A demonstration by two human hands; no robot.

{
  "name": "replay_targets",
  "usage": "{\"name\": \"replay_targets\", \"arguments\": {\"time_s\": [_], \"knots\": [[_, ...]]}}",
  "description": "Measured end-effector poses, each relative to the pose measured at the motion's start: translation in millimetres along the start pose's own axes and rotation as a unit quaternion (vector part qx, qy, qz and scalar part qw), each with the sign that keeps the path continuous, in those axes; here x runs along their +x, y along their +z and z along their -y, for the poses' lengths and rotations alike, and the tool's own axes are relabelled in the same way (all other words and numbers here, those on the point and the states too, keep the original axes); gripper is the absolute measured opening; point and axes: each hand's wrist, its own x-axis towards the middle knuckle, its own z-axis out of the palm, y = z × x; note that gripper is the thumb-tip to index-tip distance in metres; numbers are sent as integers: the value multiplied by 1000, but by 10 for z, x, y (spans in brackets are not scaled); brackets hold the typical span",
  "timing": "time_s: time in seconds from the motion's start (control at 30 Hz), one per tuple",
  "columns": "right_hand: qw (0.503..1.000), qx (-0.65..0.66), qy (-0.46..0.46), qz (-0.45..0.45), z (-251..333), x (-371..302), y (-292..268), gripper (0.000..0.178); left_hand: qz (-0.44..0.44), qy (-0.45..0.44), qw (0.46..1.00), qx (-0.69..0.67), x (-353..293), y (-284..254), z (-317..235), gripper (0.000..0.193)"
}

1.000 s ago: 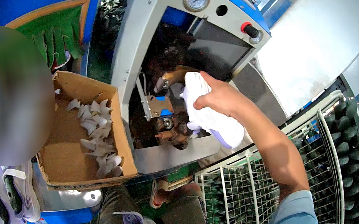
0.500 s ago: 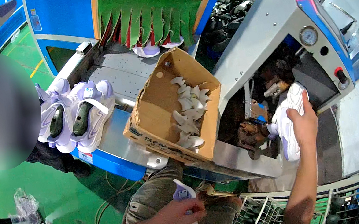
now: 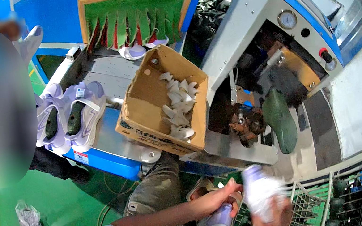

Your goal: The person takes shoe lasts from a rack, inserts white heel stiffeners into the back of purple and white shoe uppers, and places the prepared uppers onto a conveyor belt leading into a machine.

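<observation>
My left hand (image 3: 219,197) is closed around a white and lavender shoe (image 3: 218,224) low over my lap, with part of it hidden by my fingers. Just to its right, my right hand (image 3: 273,219) grips another white and lavender shoe (image 3: 258,188), smeared by motion. The two shoes are close together. Beyond my right hand, a dark green shoe last (image 3: 281,122) stands bare at the opening of a grey and blue machine (image 3: 237,32). Brown, worn metal parts (image 3: 245,126) sit beside the last.
A cardboard box (image 3: 139,108) of white curved pieces (image 3: 180,96) stands in front. Left of it, two shoes on lasts (image 3: 74,119) rest on a conveyor's end (image 3: 121,144). Another person's hand (image 3: 9,30) is near a raised shoe (image 3: 30,44). A wire rack (image 3: 326,196) stands low right.
My right hand has drawn the white shoe away from the machine and down toward my lap, exposing the green last. My left hand has moved right with its shoe. The view has shifted slightly.
</observation>
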Motion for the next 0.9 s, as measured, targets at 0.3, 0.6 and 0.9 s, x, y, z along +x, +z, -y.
{"name": "replay_targets", "arguments": {"time_s": [0.3,0.6,0.9], "knots": [[612,739,280,29,-508,1291,-33,66,-156,-203,909,329,-704,-680,383,47],[514,833,114,-168,-627,805,559,43,-170,-312,899,255,-1735,-1826,383,33],[104,713,564,-404,-394,-3451,2104,32,-368,-336,828,258,-1284,-1527,289,38]]}}
